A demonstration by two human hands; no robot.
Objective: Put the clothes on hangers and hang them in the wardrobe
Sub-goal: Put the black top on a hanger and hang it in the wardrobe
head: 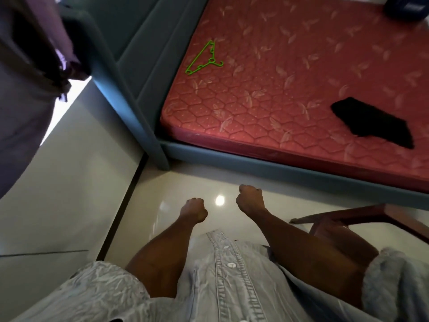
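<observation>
Standing short of the bed [267, 159], I hold left hand [194, 209] and right hand [250, 201] curled shut, gripping nothing. The hanger [204, 58] lies far left on the mattress [301, 66], long axis near-left to far-right, hook pointing right. The black garment [371, 122] lies well apart, near right; reaching for both risks snagging the hook.

Dark obj [404, 6] cut off (top-right).

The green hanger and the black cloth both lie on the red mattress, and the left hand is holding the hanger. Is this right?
Not quite. In the head view the left hand is a closed fist holding nothing; the green hanger lies untouched on the red mattress, as does the black cloth.
</observation>
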